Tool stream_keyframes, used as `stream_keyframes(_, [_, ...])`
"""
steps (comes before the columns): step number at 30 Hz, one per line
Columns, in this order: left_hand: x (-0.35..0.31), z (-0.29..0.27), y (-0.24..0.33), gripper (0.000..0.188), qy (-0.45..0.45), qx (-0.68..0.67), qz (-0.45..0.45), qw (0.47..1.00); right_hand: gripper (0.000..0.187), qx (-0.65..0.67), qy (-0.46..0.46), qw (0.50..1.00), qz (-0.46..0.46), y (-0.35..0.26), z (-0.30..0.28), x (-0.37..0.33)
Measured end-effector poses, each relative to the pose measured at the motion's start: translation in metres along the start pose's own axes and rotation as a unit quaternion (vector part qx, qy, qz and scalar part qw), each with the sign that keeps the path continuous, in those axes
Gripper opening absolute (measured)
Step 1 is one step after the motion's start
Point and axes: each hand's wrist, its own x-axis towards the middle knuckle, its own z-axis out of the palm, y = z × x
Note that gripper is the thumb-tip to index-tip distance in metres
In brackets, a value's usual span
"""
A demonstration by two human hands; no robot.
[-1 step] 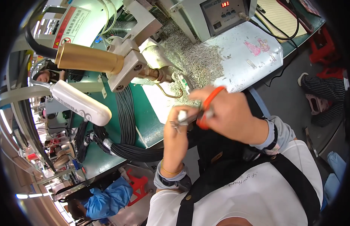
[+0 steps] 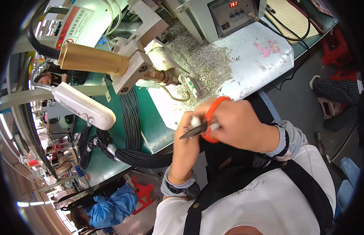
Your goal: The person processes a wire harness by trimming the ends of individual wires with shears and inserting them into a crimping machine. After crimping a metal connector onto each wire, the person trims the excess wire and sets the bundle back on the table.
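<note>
My right hand is closed on a pair of scissors with orange-red handles, one loop standing up above the fingers. The dark blades point left, across the front of my left hand. That hand is closed, fingertips pinched near the blades. Something small and white shows at its fingertips, too blurred to name. Just beyond both hands, a small green-and-white piece sits under the tip of a soldering machine's gold-coloured head. Around it lies a heap of short silvery clippings.
A control box with a red display stands at the back. A white cylinder hangs at the left, above bundled black cables on the green bench. A lined notebook lies back right. Other people sit nearby.
The scissors have turned, and their dark blades now show in front of my left hand. My right hand has shifted slightly down toward me; the machine has not moved.
</note>
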Motion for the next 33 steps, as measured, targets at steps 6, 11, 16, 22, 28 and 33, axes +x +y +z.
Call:
stream_keyframes(6, [-0.007, -0.008, -0.002, 0.01, -0.049, -0.151, -0.112, 0.981, 0.015, 0.273, -0.169, 0.93, 0.182, 0.012, -0.003, -0.003])
stream_keyframes(11, [-0.017, -0.014, -0.013, 0.013, 0.043, -0.208, -0.041, 0.976, 0.018, 0.188, -0.031, 0.982, 0.011, 0.012, 0.016, -0.015])
stream_keyframes(16, [-0.02, -0.013, -0.017, 0.017, 0.123, -0.076, 0.043, 0.989, 0.017, -0.004, -0.073, 0.979, -0.193, 0.009, 0.004, -0.012])
stream_keyframes(22, [-0.02, -0.005, -0.013, 0.018, 0.119, -0.063, 0.047, 0.99, 0.014, 0.148, 0.006, 0.983, -0.109, 0.018, 0.018, -0.018])
stream_keyframes(28, [-0.021, 0.005, -0.012, 0.02, 0.18, 0.033, 0.119, 0.976, 0.012, 0.527, -0.19, 0.76, 0.329, 0.007, 0.013, -0.012])
stream_keyframes(33, [-0.017, 0.0, -0.022, 0.021, 0.154, 0.082, 0.166, 0.97, 0.014, 0.355, -0.123, 0.907, 0.192, 0.013, 0.017, -0.02])
